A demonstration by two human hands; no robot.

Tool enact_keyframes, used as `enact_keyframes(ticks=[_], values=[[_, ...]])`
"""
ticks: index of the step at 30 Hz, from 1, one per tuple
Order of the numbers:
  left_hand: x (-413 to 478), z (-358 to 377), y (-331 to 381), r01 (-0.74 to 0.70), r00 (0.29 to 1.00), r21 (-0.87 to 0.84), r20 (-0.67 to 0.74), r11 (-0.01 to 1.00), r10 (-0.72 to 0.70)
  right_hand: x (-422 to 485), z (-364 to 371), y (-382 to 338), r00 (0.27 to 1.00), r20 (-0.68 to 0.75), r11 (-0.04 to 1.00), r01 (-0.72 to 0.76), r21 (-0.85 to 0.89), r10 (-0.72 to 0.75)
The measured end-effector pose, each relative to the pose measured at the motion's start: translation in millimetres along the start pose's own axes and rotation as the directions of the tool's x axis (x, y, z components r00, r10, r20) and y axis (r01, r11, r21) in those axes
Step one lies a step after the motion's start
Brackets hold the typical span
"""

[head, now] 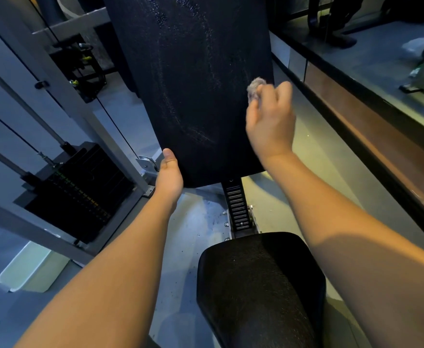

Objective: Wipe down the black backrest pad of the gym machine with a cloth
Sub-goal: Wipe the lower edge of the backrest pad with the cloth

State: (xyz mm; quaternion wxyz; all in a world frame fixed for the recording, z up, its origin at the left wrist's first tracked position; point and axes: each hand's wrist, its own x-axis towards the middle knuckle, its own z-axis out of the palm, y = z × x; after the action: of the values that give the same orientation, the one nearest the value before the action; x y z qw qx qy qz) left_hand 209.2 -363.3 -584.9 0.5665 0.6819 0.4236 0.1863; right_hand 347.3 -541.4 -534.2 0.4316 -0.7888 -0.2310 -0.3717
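Note:
The black backrest pad (193, 79) stands upright in the middle of the view, with faint wet streaks across its surface. My right hand (271, 119) grips a small bunched grey cloth (254, 87) and holds it against the pad's right edge, about halfway down. My left hand (169, 172) holds the pad's lower left corner, thumb lying on the front face and fingers hidden behind the pad.
The black seat pad (258, 285) lies below, joined by a notched adjustment post (238, 209). A weight stack (80, 194) with cables and grey frame bars stands at the left. A mirrored wall with a brown ledge (381, 146) runs along the right.

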Motion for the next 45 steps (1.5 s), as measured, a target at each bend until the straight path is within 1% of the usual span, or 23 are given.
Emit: enact_keyframes(ticks=[1, 2, 3, 4, 5, 6, 8, 10, 12, 15, 16, 17, 19, 21, 24, 26, 29, 32, 35, 37, 41, 43, 45], values=[[1, 0, -1, 0.0, 1.0, 0.008, -0.009, 1.0, 0.0, -11, 4, -7, 0.999, 0.014, 0.999, 0.03, 0.024, -0.031], [2, 0, -1, 0.004, 1.0, 0.016, -0.017, 1.0, -0.003, -24, 8, -12, 0.989, 0.07, 0.991, 0.127, 0.047, -0.13], [2, 0, -1, 0.005, 1.0, 0.022, -0.02, 1.0, -0.004, -37, 9, -13, 0.948, 0.169, 0.963, 0.262, 0.062, -0.269], [3, 0, -1, 0.008, 1.0, 0.024, -0.018, 1.0, -0.007, -45, 6, -10, 0.876, 0.28, 0.919, 0.388, 0.075, -0.392], [3, 0, -1, 0.009, 1.0, 0.024, -0.014, 1.0, -0.009, -43, 1, -3, 0.814, 0.343, 0.878, 0.472, 0.079, -0.468], [2, -1, 0, 0.007, 1.0, 0.021, -0.011, 1.0, -0.007, -32, -3, 5, 0.809, 0.332, 0.867, 0.495, 0.063, -0.485], [2, -1, 0, -0.006, 1.0, 0.026, -0.013, 1.0, 0.006, -2, -8, 17, 0.912, 0.185, 0.927, 0.375, -0.018, -0.366], [1, -1, 0, -0.008, 1.0, 0.03, -0.01, 1.0, 0.008, 18, -10, 23, 0.988, 0.04, 0.986, 0.153, -0.065, -0.15], [0, -1, 0, 0.005, 1.0, 0.034, -0.01, 0.999, -0.005, 3, -6, 13, 0.997, 0.017, 0.997, 0.072, -0.031, -0.071], [2, -2, 0, 0.011, 1.0, 0.023, -0.008, 1.0, -0.011, -47, -3, 7, 0.954, 0.151, 0.966, 0.257, 0.032, -0.259], [2, -2, 0, 0.009, 1.0, 0.025, -0.006, 1.0, -0.008, -52, -7, 13, 0.941, 0.193, 0.96, 0.281, 0.017, -0.279], [1, -2, 0, 0.007, 1.0, 0.021, -0.007, 1.0, -0.007, -46, -10, 18, 0.955, 0.182, 0.971, 0.238, -0.003, -0.234], [-1, -1, 1, 0.009, 1.0, 0.007, -0.016, 1.0, -0.009, -17, -14, 25, 0.999, 0.045, 0.999, -0.017, -0.043, 0.019], [3, -2, -3, 0.025, 0.999, -0.012, -0.028, 1.0, -0.025, 11, -14, 33, 0.977, 0.019, 0.977, -0.214, 0.001, 0.214], [14, -2, -11, 0.063, 0.996, -0.021, -0.056, 0.998, -0.064, 2, -12, 41, 0.963, 0.138, 0.958, -0.251, 0.136, 0.233], [3, 0, -3, 0.054, 0.997, -0.018, -0.059, 0.998, -0.055, -29, -11, 53, 0.932, 0.22, 0.939, -0.32, 0.126, 0.288], [-14, 6, 7, 0.021, 0.996, 0.009, -0.082, 1.0, -0.02, -48, -13, 62, 0.811, 0.361, 0.847, -0.523, 0.095, 0.46], [-16, 5, 8, 0.015, 0.994, 0.017, -0.107, 1.0, -0.013, -2, -7, 50, 0.728, 0.407, 0.687, -0.674, 0.272, 0.552], [-14, 4, 9, 0.031, 0.997, -0.008, -0.072, 0.999, -0.031, 35, -2, 41, 0.733, 0.418, 0.598, -0.68, 0.424, 0.537], [-13, 4, 9, 0.033, 0.998, -0.033, -0.057, 0.999, -0.035, 21, -1, 48, 0.727, 0.442, 0.597, -0.685, 0.418, 0.525], [-1, 1, 3, 0.062, 0.996, -0.07, -0.061, 0.996, -0.066, -5, 1, 59, 0.578, 0.546, 0.487, -0.813, 0.321, 0.606], [7, 0, -2, 0.094, 0.993, -0.091, -0.068, 0.991, -0.1, 21, 5, 50, 0.585, 0.528, 0.447, -0.811, 0.377, 0.616], [5, -2, 0, 0.112, 0.992, -0.087, -0.055, 0.99, -0.117, 48, 3, 38, 0.641, 0.484, 0.451, -0.765, 0.459, 0.596]])
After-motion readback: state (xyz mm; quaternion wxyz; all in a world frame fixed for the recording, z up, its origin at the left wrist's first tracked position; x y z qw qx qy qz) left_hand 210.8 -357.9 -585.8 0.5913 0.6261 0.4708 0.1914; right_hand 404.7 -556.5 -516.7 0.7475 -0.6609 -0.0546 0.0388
